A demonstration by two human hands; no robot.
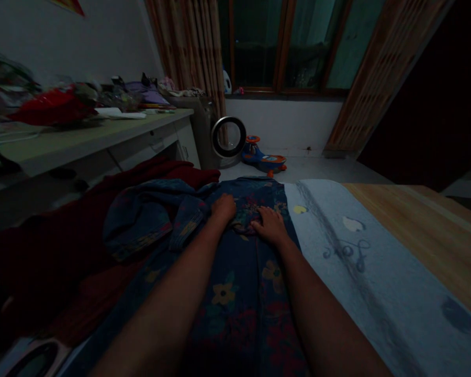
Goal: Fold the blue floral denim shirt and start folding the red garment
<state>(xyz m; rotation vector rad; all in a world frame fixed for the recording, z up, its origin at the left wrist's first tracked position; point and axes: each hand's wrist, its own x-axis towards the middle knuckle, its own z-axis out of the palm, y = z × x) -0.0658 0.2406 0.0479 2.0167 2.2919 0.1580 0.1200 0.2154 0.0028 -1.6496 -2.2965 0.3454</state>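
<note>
A dark blue floral garment lies spread in front of me on a pale grey-blue towel. My left hand is closed on a bunched fold of the garment near its far end. A little to the right, my right hand presses flat on the same cloth, fingers pointing left toward the fold. A crumpled sleeve of the garment is heaped to the left of my left hand.
Dark red cloth lies at the left. A cluttered desk stands further left. Bare wooden surface shows at the right. On the floor beyond are a round fan and a toy ride-on car.
</note>
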